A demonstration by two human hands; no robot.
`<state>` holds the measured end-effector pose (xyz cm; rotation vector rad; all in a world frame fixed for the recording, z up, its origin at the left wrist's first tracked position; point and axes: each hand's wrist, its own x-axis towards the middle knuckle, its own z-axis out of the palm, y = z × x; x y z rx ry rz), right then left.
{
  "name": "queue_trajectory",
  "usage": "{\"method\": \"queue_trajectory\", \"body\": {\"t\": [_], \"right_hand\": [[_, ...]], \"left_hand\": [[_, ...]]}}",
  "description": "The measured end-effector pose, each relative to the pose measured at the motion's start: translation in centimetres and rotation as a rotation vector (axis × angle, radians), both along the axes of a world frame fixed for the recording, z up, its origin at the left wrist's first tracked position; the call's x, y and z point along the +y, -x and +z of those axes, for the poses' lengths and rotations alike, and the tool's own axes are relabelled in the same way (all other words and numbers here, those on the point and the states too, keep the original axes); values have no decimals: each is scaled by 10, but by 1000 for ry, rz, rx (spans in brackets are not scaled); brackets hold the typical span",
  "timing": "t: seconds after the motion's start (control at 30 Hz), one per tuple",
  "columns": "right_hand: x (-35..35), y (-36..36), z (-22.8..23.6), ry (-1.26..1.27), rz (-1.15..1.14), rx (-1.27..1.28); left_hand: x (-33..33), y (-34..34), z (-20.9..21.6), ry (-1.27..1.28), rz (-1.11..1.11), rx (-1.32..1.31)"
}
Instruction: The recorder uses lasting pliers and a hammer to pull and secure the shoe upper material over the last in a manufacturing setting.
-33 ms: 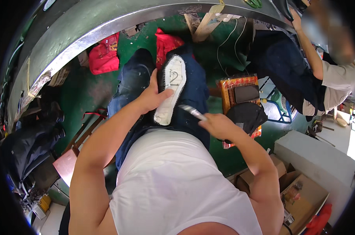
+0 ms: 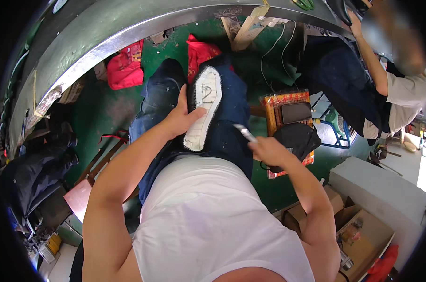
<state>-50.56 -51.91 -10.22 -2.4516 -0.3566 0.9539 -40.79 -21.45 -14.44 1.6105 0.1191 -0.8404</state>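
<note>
Workbench: grey-green top with a bright metal edge (image 2: 105, 35), beyond the sole, its line bent by the lens.
Wearer's top: white, sleeveless (image 2: 213, 207), on the near side of the sole.
Co-worker: seated person (image 2: 349, 89), well to the right of the sole, one arm raised to the bench.
Jeans: dark blue denim (image 2: 234, 98), directly beneath the sole.
Cardboard box: open-topped (image 2: 372, 235), near side and far right of the sole.
Patterned surface: red and orange (image 2: 273, 115), right of the sole, bearing a dark phone (image 2: 296, 113) and a black cloth article (image 2: 297, 141).
Red bag: (image 2: 124, 68), on the floor, left of and beyond the sole.
Shoe sole: white face up, dark ragged rim (image 2: 203, 124), lying lengthwise on the right thigh; dark curved mark on its face.
Left hand: (image 2: 179, 117) at the sole's left edge, gripping it, thumb across the face.
Right hand: (image 2: 271, 151) right of the sole, fingers wrapped round the tool's rear end.
Hand tool: slender, silvery (image 2: 245, 133), tip apart from the sole; exact type indistinct.
</note>
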Motion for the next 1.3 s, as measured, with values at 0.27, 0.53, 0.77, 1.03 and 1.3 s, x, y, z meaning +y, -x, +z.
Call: {"method": "queue_trajectory", "body": {"t": [0.27, 0.53, 0.77, 1.03, 1.3], "right_hand": [[-25, 6, 3, -290, -611, 215], [72, -40, 36, -335, -166, -271], [67, -90, 23, -245, -201, -262], [40, -73, -18, -569, -721, 289], [43, -29, -40, -461, -681, 146]], "left_hand": [[19, 44, -11, 156, -136, 53], [2, 50, -17, 15, -105, -219], [6, 54, -14, -18, -111, -277], [-13, -14, -3, -122, 86, -186], [21, -44, 66, 650, 555, -59]]}}
